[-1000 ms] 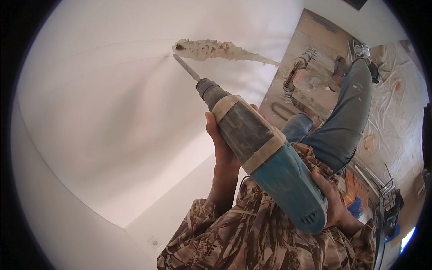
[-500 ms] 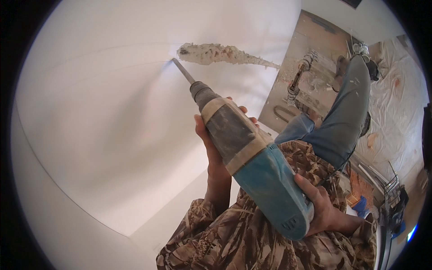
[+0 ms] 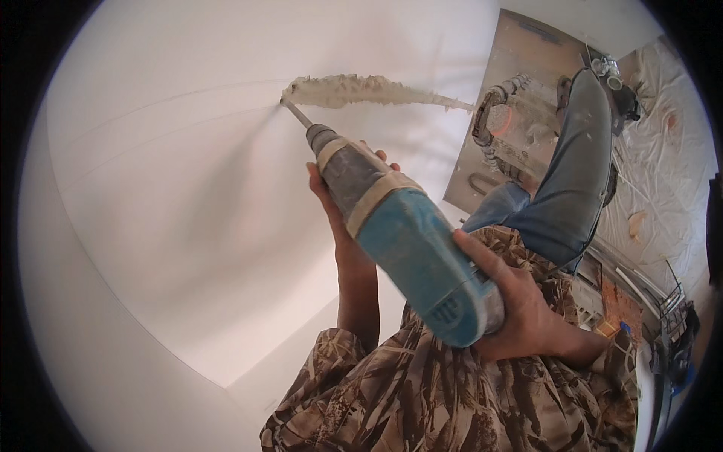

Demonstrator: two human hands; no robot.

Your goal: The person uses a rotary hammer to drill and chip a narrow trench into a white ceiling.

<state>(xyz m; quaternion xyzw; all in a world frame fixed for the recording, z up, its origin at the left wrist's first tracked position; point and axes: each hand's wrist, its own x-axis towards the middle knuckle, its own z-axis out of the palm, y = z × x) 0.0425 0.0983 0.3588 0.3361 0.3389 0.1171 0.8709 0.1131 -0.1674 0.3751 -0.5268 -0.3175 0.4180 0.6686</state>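
Observation:
A blue and grey hammer drill [image 3: 418, 248], dusty and banded with tan tape, slants up and left across the view. Around its front body wraps my left hand [image 3: 325, 197], thumb on one side and fingertips showing on the other. My right hand [image 3: 520, 301] grips the rear end; its handle is mostly hidden behind the body. From the chuck runs a metal bit [image 3: 298, 113] whose tip touches the white wall [image 3: 203, 166] at the left end of a rough chipped groove [image 3: 346, 92]. Two thin curved lines are drawn on the wall left of the groove.
My legs in jeans [image 3: 568, 196] extend toward the upper right. Beside them, a dusty board [image 3: 520, 45] carries bent pipework [image 3: 486, 124]. Crumpled plastic sheeting [image 3: 670, 151] covers the floor at right. Below it lie a wire rack [image 3: 672, 301] and a reddish-brown piece [image 3: 619, 309].
The drill has shifted up and left in the view, and its bit tip now sits at a dark broken spot by the groove's left end. Both hands keep their grip.

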